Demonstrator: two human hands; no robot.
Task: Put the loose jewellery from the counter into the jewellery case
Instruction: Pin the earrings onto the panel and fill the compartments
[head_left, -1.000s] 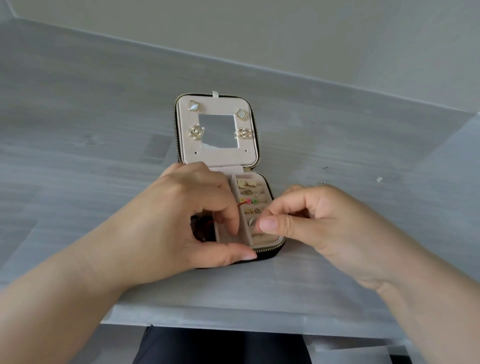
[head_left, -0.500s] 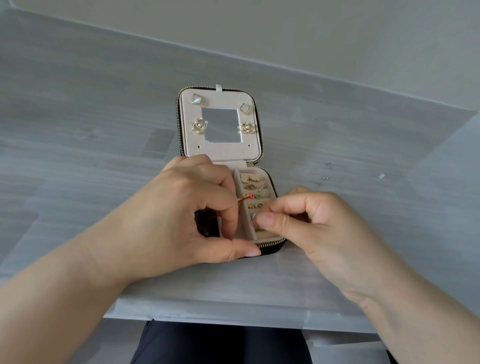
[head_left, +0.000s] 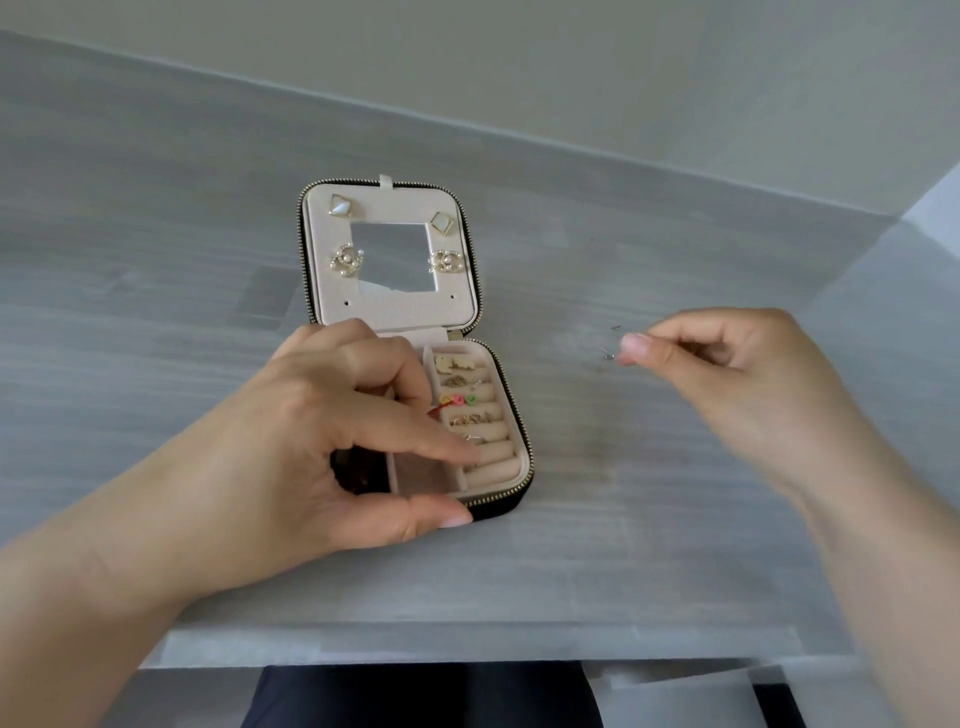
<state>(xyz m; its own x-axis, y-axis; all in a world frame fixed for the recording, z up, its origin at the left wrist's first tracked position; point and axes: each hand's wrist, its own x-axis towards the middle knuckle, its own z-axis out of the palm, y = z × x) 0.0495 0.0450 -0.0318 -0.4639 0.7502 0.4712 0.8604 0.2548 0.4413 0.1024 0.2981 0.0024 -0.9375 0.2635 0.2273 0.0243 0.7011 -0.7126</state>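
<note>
Handling of loose pieces (head_left: 609, 355): judged very light, tiny and stiff, too small to identify; liable to skid on the counter (head_left: 156, 322) or slip from the fingers; best pinched between thumb tip and forefinger tip.
Location of loose pieces: on the counter right of the jewellery case (head_left: 527, 441), well back from the near edge, just beside the right thumb tip.
Right hand (head_left: 727, 374): hovered low, fingers curled, thumb tip against forefinger; blur hid whether anything was pinched.
Left hand (head_left: 332, 436): palm down, thumb along the case's near wall, fingers curled into the base, forefinger reaching the ring rolls (head_left: 491, 431); it gripped the case.
Case: open, mirror lid (head_left: 389, 314) laid back.
</note>
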